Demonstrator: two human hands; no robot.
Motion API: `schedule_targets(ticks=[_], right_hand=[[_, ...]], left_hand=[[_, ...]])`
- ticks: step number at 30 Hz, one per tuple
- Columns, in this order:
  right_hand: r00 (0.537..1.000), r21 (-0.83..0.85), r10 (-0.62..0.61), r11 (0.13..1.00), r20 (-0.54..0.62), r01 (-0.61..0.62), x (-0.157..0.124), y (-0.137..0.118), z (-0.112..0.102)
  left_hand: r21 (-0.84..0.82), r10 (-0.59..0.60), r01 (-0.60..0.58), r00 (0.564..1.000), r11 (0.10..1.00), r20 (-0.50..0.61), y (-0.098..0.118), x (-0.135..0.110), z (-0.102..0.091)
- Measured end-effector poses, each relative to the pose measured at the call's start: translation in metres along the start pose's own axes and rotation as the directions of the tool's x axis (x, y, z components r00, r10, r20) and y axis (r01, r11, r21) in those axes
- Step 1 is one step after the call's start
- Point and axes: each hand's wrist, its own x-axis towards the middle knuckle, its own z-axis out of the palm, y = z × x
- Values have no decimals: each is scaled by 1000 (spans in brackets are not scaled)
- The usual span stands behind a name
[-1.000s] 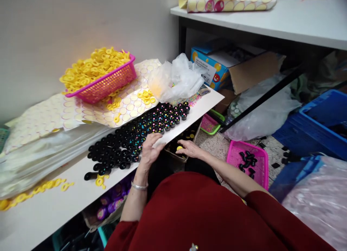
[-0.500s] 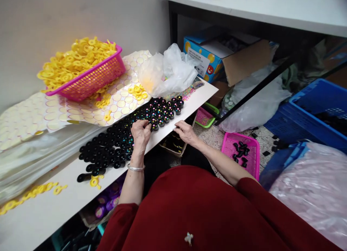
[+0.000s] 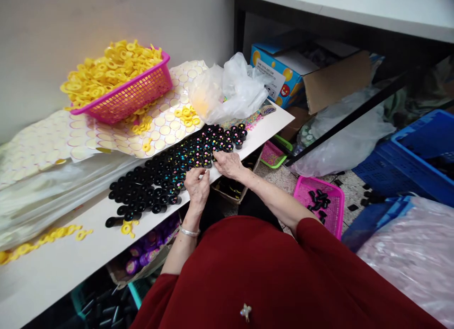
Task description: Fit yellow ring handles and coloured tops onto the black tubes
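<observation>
Closely packed round black caps [image 3: 156, 187] — right hand [image 3: 229, 164] beside.

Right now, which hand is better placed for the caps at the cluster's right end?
Probably right hand: it lies beside those black caps; the left hand sits back at the table edge.

**Both grips close together in front of you**

Your left grip [image 3: 197, 187] is back-up, fingers curled and tips drawn toward the thumb; whether anything lies between them is hidden. Your right grip [image 3: 229, 164] is just beside it, a little farther out, knuckles up, fingers bent and aimed to your left. Your left forearm [image 3: 180, 253] runs nearly straight ahead, bare. Your right forearm [image 3: 273, 201] slants in from the right.
</observation>
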Motion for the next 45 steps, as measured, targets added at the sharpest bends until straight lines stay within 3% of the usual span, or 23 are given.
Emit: schedule_targets(ticks=[10, 15, 17, 19, 22, 27, 31, 36, 39, 42, 45], right_hand=[[995, 74, -2, 997, 102, -6, -18, -6, -5], [966, 252, -159, 962, 203, 105, -24, -13, -8], [942, 317, -245, 934, 228, 166, -13, -13, -16], [958, 294, -248, 935, 144, 198, 11, -14, -26], [984, 103, -160, 980, -84, 168, 61, -18, -37], [993, -157, -52, 987, -103, 35, 135, -24, -33], [998, -225, -2, 974, -59, -11, 152, -23, -23], [996, -224, -49, 974, -70, 32, 144, -17, -21], [993, -122, -51, 992, -109, 38, 140, -16, -25], [982, 136, 31, 991, -184, -6, 138, -18, -32], [970, 520, 142, 854, -196, -19, 123, -21, -36]], left_hand=[[-167, -79, 91, 994, 982, 79, -6, -19, 19], [-198, -91, 113, 989, 974, 114, -17, -24, 17], [-204, -105, 120, 991, 972, 84, -22, -22, 14], [-189, -113, 121, 992, 974, 56, -26, -20, 12], [-152, -85, 92, 995, 984, 50, -32, -17, 11], [-152, -31, 35, 999, 988, 32, -39, -17, 12], [-163, -8, 11, 1000, 987, 21, -42, -19, 13], [-159, 19, -19, 1000, 987, -3, -44, -20, 15], [-145, 33, -37, 999, 989, -33, -46, -20, 17], [-141, 45, -49, 998, 989, -32, -47, -20, 18], [-188, 30, -40, 998, 981, -55, -43, -21, 13]])
